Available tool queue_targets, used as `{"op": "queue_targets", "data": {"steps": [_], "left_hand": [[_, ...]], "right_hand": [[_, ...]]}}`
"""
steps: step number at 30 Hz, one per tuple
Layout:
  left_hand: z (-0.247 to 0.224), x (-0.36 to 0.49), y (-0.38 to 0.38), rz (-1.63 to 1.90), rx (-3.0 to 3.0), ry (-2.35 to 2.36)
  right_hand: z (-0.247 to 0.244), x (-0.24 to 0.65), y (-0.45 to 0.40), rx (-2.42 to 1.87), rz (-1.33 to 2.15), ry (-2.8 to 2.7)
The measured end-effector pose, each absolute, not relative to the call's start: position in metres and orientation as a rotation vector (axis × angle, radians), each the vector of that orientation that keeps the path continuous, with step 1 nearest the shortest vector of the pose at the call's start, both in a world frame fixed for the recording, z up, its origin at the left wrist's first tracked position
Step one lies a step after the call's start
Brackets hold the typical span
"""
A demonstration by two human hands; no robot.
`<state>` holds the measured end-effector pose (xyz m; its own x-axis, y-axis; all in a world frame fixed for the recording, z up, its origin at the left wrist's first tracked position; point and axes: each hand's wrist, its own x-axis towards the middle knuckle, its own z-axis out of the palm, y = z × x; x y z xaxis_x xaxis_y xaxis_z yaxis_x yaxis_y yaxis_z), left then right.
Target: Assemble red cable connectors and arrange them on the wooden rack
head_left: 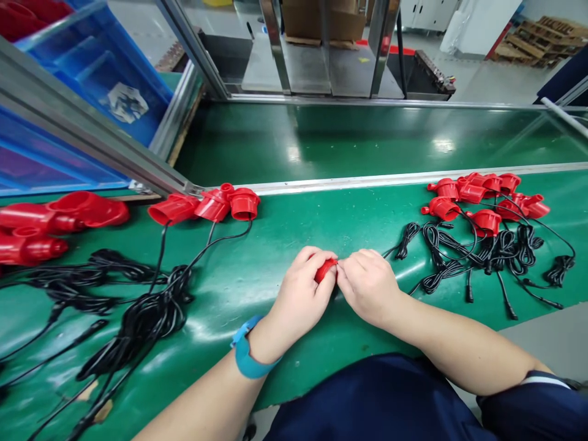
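My left hand [305, 294] is closed around a small red plastic housing [325, 270] in front of my body, and a blue band circles that wrist. Pressed against the housing's right side are the bunched fingertips of my right hand [370, 285]; whatever they pinch is hidden. A coiled black cable [407, 240] lies just beyond the right hand, with one strand running behind it. Most of the housing is covered by my fingers.
On the right lie several red housings [486, 222] with bundled black cables [436, 282]. To the left are more red housings [214, 204], larger red parts [87, 209] and a cable heap [151, 312]. A metal frame post [101, 122] and blue crates [114, 67] stand at the left.
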<state>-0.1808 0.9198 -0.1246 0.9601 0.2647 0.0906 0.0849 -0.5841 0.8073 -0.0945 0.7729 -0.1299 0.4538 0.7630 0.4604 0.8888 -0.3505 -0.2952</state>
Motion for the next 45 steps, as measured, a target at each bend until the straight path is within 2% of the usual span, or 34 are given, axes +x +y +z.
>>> {"op": "queue_targets", "data": {"steps": [9,20,29,40,45], "left_hand": [[-0.127,-0.176,0.926,0.262,2.162,0.287],[-0.126,-0.18,0.92,0.223,2.209,0.252],[-0.126,-0.177,0.928,0.177,2.209,0.279],[-0.125,-0.176,0.923,0.216,2.137,0.335],[-0.124,-0.175,0.924,0.199,2.095,0.367]], "right_hand": [[-0.128,-0.083,0.77,-2.112,-0.089,-1.334],[-0.134,-0.091,0.77,-2.113,-0.097,-1.401],[-0.13,-0.08,0.773,-2.085,0.247,-1.279],[-0.136,-0.09,0.778,-2.1,-0.112,-1.367],[-0.138,-0.087,0.783,-2.115,-0.053,-1.363]]}}
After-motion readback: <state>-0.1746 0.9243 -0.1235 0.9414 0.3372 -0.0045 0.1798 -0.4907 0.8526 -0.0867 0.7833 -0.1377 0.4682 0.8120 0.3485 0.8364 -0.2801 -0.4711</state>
